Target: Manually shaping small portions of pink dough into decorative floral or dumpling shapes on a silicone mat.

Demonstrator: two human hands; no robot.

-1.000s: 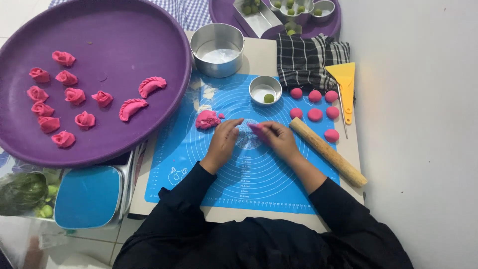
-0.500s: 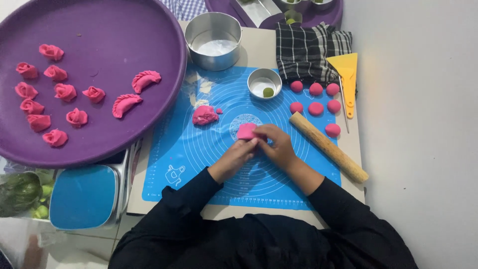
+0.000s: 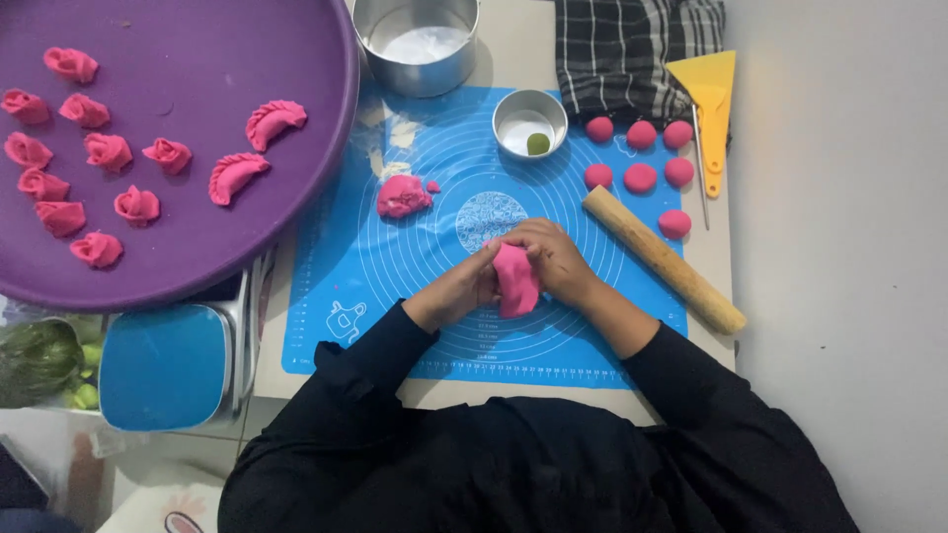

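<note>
A flat round of pink dough (image 3: 515, 280) is gripped between the left hand (image 3: 462, 288) and the right hand (image 3: 551, 259), lifted a little above the blue silicone rolling mat (image 3: 336, 247) and held just below the mat's printed centre circle. The step in hand is judged to be the shaping of one wrapper — the piece is pinched at its upper edge from both sides, with the fingertips closed on it. What the next move calls for, by this reading, is a light, even pressure along the rim so that the thin dough is not torn. Beyond the mat's centre a rough lump of pink dough (image 3: 403, 195) lies, and a small round metal bowl (image 3: 529, 122) with something green in it is seen further up. To the right of the centre a wooden rolling pin (image 3: 662, 259) lies slantwise, with seven small pink dough balls (image 3: 640, 178) above it. Finished pink dumplings (image 3: 237, 176) are laid out on the large purple round tray (image 3: 197, 39) to the left of the mat. Whether filling is enclosed in the held piece cannot be told — its inner face is hidden by the fingers. The tray and the steel pot at the top are cut off by the frame.
</note>
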